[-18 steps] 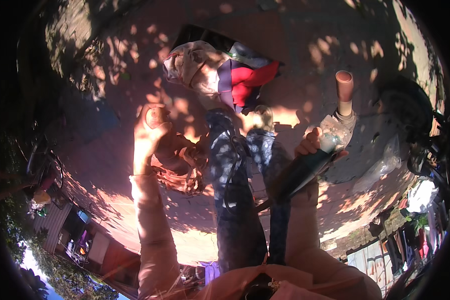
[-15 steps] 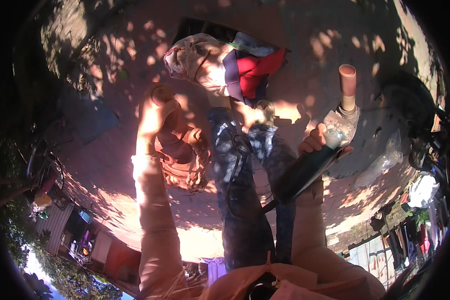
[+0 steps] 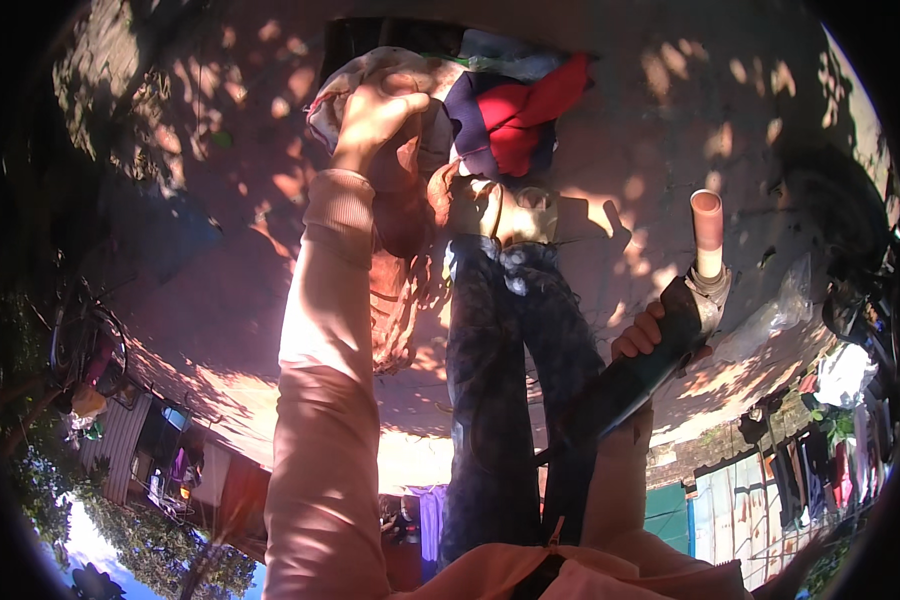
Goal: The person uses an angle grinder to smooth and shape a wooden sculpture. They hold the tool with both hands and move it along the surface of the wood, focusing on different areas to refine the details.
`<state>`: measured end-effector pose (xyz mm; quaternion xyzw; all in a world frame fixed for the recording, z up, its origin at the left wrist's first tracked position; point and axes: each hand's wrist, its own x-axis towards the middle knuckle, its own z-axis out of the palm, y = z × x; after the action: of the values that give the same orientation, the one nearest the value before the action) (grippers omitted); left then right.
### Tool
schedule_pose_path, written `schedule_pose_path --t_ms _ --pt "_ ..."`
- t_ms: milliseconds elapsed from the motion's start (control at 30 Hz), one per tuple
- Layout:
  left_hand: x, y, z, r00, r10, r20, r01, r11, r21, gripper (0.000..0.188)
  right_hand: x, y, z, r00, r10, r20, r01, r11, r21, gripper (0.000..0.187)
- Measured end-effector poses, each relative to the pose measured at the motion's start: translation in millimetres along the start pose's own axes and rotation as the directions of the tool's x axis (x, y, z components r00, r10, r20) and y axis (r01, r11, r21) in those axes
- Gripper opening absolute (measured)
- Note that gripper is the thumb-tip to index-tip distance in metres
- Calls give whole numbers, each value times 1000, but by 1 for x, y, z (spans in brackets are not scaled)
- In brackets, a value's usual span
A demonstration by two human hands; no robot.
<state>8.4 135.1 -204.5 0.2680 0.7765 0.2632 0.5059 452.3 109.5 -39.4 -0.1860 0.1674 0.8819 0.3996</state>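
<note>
Stretched out ahead, my left hand is closed on the upper end of a reddish-brown cloth item, which hangs below it in folds. Behind that hand lies a pale patterned cloth; whether the fingers also grip it is hidden. My right hand is wrapped round a long dark tool whose exact kind I cannot make out. A tan pipe with an open, reddish end is joined to the tool's far end by a crumpled wrapping.
A red and navy cloth lies beside the pale one, by a dark box. My legs in jeans stand between my arms. A clear plastic bag lies at right. Hanging clothes show at the lower right rim.
My left hand has moved away from me and rightward, carrying the brown cloth item to the pale cloth. The dark tool and its pipe have dropped slightly nearer to me in my right hand.
</note>
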Motion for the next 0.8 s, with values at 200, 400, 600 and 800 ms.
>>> schedule_pose_path --t_ms 200,400,600,800 --pt "9 21 16 993 -82 -86 94 986 141 51 -6 -1 8 990 -71 -121 82 993 81 38" --pt "-2 52 28 949 -292 -123 300 953 51 49 27 14 9 994 7 -113 -6 1000 9 36" --pt "-6 45 45 954 -207 -215 200 978 -53 13 56 39 9 985 127 -116 -136 988 -68 33" --pt "-13 47 66 946 -171 -276 156 985 -73 27 67 53 15 971 179 -161 -202 970 -138 31"
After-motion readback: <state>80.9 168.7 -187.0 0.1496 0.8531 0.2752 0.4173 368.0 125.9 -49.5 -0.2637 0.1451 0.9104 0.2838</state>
